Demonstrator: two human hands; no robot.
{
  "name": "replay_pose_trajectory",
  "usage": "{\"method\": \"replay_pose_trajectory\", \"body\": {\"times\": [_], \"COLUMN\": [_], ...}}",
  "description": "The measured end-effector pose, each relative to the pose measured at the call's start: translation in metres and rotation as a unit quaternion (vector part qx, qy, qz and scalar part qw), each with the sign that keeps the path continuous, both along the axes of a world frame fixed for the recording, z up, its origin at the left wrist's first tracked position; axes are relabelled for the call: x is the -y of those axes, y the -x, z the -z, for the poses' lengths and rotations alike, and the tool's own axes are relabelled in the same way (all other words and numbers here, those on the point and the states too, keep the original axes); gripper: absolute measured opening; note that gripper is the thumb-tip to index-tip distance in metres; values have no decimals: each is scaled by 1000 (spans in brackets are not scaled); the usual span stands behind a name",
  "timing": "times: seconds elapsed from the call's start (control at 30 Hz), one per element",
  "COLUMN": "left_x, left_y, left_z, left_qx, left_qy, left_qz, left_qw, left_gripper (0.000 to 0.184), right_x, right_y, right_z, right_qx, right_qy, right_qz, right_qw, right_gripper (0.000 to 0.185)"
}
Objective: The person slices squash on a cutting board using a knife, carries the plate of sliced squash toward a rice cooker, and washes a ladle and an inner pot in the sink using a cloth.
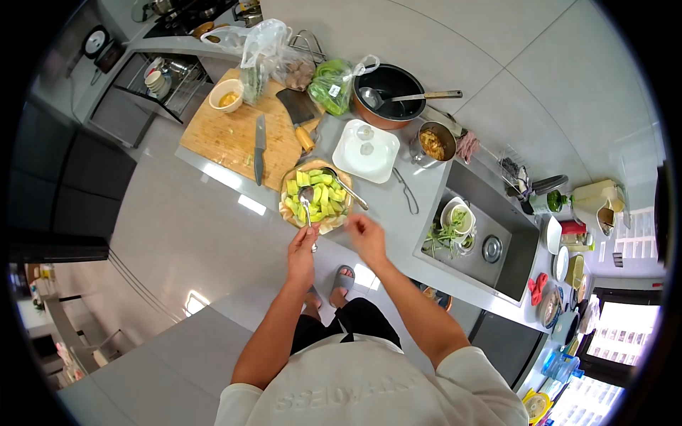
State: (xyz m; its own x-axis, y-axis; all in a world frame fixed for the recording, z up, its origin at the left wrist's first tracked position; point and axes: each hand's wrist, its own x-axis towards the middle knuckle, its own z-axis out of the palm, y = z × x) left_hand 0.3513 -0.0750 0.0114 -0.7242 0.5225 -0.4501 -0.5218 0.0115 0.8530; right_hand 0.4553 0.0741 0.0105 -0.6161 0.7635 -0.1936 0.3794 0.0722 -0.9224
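My left hand (pixel 301 250) is closed round the handle of a metal spoon (pixel 306 195), whose bowl end lies over green and pale-yellow vegetable chunks (pixel 321 193). These chunks fill a round bowl (pixel 290 211) at the counter's front edge. A second metal utensil (pixel 355 199) leans in the bowl, its handle sticking out to the right. Just right of the bowl's near side, my right hand (pixel 366 240) hovers with fingers curled together; whatever they hold, if anything, is hidden.
Left of the bowl, a knife (pixel 260 145) and cleaver (pixel 298 106) lie on a wooden cutting board (pixel 220 138). Behind stand a white square dish (pixel 366 167), a black wok (pixel 398 78) with a ladle, and a metal pot (pixel 426 156). A sink (pixel 508 259) is to the right.
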Motion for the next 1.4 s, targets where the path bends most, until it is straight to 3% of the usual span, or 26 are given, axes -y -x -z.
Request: {"method": "replay_pose_trajectory", "body": {"times": [0.03,0.23,0.27,0.33,0.43,0.53,0.63,1.0,1.2,1.27,1.3,1.37,1.4], "left_x": [-2,-8,-7,-4,-9,3,23,15,23,22,21,20,20], "left_y": [-3,-15,-14,-12,-15,-7,6,21,34,39,42,48,51], "left_z": [2,-26,-21,-5,-1,11,47,55,60,58,57,59,64], "left_qx": [21,76,75,80,36,-54,-54,43,-1,-4,10,24,3], "left_qy": [-41,-1,1,-32,-4,76,99,149,175,176,173,169,159], "left_qz": [-15,0,0,56,21,1,-38,-69,-84,-88,-86,-84,-85], "left_qw": [999,997,997,995,999,996,993,985,981,980,981,982,984], "left_gripper": [35,36,36,36,34,28,23,21,22,24,27,30,32], "right_x": [15,50,51,50,47,30,13,3,4,4,2,0,-2], "right_y": [-10,-21,-21,-22,-24,-26,-26,-7,-7,-13,-15,-18,-18], "right_z": [2,-19,-12,7,-6,12,24,53,37,30,27,26,28], "right_qx": [-4,-21,-22,-81,-113,-151,-166,-192,-168,-108,-107,-117,-117], "right_qy": [51,193,195,320,350,266,242,224,146,-108,-109,-348,-348], "right_qz": [-42,-96,-96,-76,-20,4,14,84,92,-18,-17,-106,-105], "right_qw": [998,976,976,941,930,952,956,952,970,988,988,924,924], "right_gripper": [21,22,22,20,17,15,15,10,12,12,12,15,15]}}
